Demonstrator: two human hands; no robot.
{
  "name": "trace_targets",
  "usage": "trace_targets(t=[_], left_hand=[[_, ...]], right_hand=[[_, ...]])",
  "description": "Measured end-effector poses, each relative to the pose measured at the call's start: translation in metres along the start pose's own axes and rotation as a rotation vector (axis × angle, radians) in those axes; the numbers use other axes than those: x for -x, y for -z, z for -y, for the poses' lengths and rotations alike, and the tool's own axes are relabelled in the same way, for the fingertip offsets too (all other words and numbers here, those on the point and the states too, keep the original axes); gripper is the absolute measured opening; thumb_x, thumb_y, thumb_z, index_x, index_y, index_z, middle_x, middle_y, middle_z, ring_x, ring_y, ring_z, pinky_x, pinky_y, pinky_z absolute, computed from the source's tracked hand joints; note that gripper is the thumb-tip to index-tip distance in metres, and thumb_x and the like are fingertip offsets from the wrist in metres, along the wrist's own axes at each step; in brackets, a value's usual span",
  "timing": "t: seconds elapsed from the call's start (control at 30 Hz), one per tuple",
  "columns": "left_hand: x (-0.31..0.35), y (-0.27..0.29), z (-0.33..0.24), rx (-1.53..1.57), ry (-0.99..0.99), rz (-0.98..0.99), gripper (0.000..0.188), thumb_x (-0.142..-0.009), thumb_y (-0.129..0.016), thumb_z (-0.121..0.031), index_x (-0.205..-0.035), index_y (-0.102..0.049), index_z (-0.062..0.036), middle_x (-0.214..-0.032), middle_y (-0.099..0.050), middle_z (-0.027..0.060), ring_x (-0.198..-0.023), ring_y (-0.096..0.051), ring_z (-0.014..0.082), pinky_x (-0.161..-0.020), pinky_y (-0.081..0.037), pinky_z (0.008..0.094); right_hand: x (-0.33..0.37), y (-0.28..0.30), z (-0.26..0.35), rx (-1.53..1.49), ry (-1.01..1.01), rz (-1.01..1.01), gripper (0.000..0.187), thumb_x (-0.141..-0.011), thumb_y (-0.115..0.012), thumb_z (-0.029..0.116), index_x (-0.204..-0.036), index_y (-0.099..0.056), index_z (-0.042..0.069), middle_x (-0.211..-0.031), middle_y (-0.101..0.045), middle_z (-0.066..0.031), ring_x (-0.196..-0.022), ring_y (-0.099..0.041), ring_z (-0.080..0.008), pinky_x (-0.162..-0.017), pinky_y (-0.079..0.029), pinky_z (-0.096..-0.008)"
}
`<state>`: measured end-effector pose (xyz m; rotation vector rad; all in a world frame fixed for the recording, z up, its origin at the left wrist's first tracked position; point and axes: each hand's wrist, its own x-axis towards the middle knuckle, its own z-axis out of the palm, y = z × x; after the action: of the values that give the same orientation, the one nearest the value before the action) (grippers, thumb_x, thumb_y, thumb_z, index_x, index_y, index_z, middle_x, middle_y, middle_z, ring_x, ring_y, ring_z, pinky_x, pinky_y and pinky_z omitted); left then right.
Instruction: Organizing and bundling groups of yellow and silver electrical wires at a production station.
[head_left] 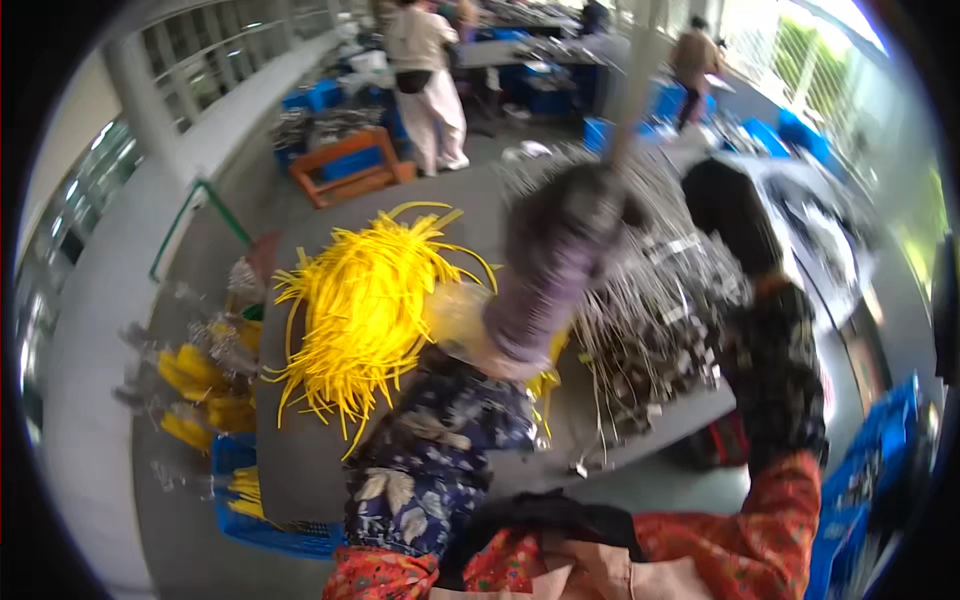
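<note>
My left hand (pixel 575 215), in a dark glove with a purple cuff, reaches over the table and is smeared by motion. Whether it grips anything is hidden. Farther right, my right hand (pixel 728 205), in a black glove, is at the far right side of a large heap of thin grey cables (pixel 655 300) with small connectors at their ends. Its fingers are blurred too. A big bundle of bright yellow strips or tubes (pixel 355 315) lies left of my left forearm. Between the bundle and that forearm is a clear plastic bag (pixel 458 315), partly covered.
The grey table (pixel 300 475) holds both heaps. Blue baskets (pixel 230 515) stand below its left edge and at lower right (pixel 845 520). Bags with yellow pieces (pixel 195 380) hang at left. Behind are a wooden frame (pixel 345 168), a pole (pixel 638 90) and people.
</note>
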<state>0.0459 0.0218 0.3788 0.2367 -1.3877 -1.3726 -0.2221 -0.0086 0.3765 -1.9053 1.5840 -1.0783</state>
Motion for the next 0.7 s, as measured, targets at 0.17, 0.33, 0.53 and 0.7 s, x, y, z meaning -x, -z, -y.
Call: trace_targets(t=[0.17,0.33,0.53,0.7], left_hand=[[-0.008,0.022,-0.004,0.098,-0.108,-0.067,0.043,-0.086,-0.055,-0.043,-0.099,-0.058,-0.0021,-0.050,-0.037,-0.0062,-0.037,-0.027,0.0025,-0.034,-0.023,0.0179],[-0.027,0.021,0.017,0.313,-0.033,0.237,0.048,-0.082,-0.061,-0.039,-0.105,-0.056,0.0027,-0.043,-0.028,-0.0080,-0.032,-0.017,-0.0005,-0.030,-0.016,0.0165],[-0.028,0.034,0.007,0.261,-0.009,0.372,0.048,-0.085,-0.057,-0.038,-0.112,-0.052,0.0022,-0.040,-0.031,-0.0063,-0.030,-0.022,0.0015,-0.030,-0.023,0.0170],[-0.017,0.031,0.005,0.191,-0.066,0.190,0.052,-0.085,-0.054,-0.042,-0.112,-0.052,0.0027,-0.039,-0.030,-0.0063,-0.030,-0.021,0.0016,-0.031,-0.024,0.0168]], right_hand=[[-0.028,0.019,-0.074,0.460,0.168,-0.019,0.015,-0.082,-0.051,0.009,-0.091,-0.063,0.007,-0.080,-0.064,-0.0128,-0.070,-0.064,-0.0258,-0.059,-0.051,-0.0322],[0.007,0.045,-0.217,0.832,-0.016,-0.004,0.020,-0.082,-0.051,0.010,-0.097,-0.065,0.008,-0.084,-0.066,-0.0140,-0.071,-0.065,-0.0257,-0.061,-0.052,-0.0327],[0.038,0.011,-0.247,0.805,-0.264,0.055,0.024,-0.073,-0.060,0.005,-0.095,-0.065,0.014,-0.086,-0.063,-0.0122,-0.079,-0.062,-0.0296,-0.070,-0.050,-0.0379],[0.024,0.005,-0.188,0.925,-0.485,0.128,0.020,-0.071,-0.062,0.008,-0.090,-0.065,0.012,-0.084,-0.063,-0.0134,-0.079,-0.062,-0.0309,-0.069,-0.050,-0.0385]])
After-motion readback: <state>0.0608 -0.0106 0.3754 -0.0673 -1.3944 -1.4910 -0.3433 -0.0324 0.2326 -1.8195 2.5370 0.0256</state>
